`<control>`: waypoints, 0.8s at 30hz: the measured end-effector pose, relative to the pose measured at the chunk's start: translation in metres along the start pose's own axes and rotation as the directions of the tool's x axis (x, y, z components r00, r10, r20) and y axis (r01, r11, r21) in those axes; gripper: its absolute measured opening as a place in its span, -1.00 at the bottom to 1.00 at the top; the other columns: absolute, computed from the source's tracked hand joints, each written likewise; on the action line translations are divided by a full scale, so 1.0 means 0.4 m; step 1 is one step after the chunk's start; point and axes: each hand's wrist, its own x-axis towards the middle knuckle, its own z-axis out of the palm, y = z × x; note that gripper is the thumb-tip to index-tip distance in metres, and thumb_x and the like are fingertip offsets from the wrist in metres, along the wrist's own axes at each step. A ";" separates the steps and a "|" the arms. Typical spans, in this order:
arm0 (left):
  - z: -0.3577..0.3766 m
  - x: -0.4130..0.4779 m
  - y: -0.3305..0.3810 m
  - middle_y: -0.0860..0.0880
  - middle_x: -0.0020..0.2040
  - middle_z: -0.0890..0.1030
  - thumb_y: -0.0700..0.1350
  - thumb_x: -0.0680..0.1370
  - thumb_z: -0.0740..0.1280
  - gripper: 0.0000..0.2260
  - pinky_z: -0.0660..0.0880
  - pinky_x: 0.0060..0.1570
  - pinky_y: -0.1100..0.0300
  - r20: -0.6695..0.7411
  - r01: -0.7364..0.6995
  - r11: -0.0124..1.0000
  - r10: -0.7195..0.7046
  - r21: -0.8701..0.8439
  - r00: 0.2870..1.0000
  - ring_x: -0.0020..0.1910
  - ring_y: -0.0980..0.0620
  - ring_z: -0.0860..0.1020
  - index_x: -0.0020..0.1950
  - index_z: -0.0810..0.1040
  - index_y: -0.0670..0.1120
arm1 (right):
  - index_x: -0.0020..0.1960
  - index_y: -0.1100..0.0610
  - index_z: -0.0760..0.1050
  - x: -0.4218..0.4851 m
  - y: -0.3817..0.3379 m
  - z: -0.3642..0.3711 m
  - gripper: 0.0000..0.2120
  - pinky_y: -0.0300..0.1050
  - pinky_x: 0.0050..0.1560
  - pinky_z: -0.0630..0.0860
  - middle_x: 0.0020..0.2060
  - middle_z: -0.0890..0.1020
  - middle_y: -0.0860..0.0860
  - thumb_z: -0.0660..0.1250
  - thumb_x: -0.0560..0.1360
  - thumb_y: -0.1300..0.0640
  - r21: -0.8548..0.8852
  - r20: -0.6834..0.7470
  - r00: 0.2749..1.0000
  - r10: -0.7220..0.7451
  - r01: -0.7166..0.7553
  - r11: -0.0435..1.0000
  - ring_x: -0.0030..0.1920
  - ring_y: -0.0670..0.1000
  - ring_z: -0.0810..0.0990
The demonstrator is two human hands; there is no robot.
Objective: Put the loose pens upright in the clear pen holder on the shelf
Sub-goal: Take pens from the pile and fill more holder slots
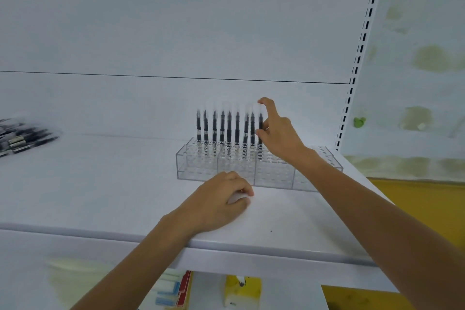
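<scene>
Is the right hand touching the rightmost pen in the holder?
Touching. The head view shows the right hand pinching the rightmost pen, thumb on its barrel.

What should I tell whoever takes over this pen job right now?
The right hand pinches the rightmost pen, which stands in the back row of the clear pen holder.
The left hand rests on the shelf in front of the holder, fingers curled; whether it holds anything cannot be told.
Done: about nine upright pens fill the back row.
Left: a pile of loose pens lies at the shelf's far left, and the front holes look unfilled.
</scene>
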 end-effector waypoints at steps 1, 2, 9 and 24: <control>-0.001 0.000 0.000 0.11 0.12 0.48 -0.08 0.58 0.22 -0.81 0.30 0.16 0.32 -0.006 0.004 1.000 -0.004 -0.012 1.000 0.14 0.19 0.38 0.17 0.52 0.01 | 0.42 0.00 0.10 0.003 0.000 0.000 -0.43 0.18 -0.15 0.58 -0.20 0.59 0.30 0.26 0.52 0.29 -0.033 -0.007 1.000 0.006 -0.006 0.999 -0.24 0.27 0.58; -0.001 0.000 0.000 0.10 0.12 0.48 -0.09 0.58 0.22 -0.81 0.30 0.16 0.32 -0.007 0.005 1.000 -0.005 -0.018 1.000 0.13 0.18 0.38 0.16 0.52 0.00 | 0.42 0.01 0.10 0.004 -0.001 -0.003 -0.44 0.18 -0.12 0.57 -0.19 0.60 0.27 0.26 0.52 0.26 -0.052 -0.021 1.000 0.007 -0.008 0.999 -0.22 0.24 0.59; -0.003 -0.006 0.000 0.05 0.05 0.56 -0.08 0.57 0.20 -0.81 0.40 0.12 0.14 -0.107 0.056 0.996 -0.048 0.075 0.993 0.06 0.08 0.48 0.08 0.57 -0.04 | 0.54 -0.02 -0.18 -0.055 -0.009 -0.023 -0.29 0.00 -0.11 0.43 -0.09 0.48 0.08 0.21 0.58 0.07 -0.359 0.011 0.999 -0.032 0.034 0.933 0.03 0.16 0.48; -0.342 -0.392 -0.306 0.04 -0.04 0.54 -0.09 0.53 0.28 -0.91 0.44 0.01 0.15 -0.403 0.431 0.896 -0.358 0.105 0.843 -0.03 0.07 0.54 -0.02 0.57 0.00 | 0.17 0.25 0.50 -0.026 -0.563 0.273 -0.71 0.02 -0.05 0.54 -0.03 0.63 0.11 0.23 0.46 0.28 -0.019 -0.165 0.873 -0.459 0.463 0.886 0.01 0.11 0.58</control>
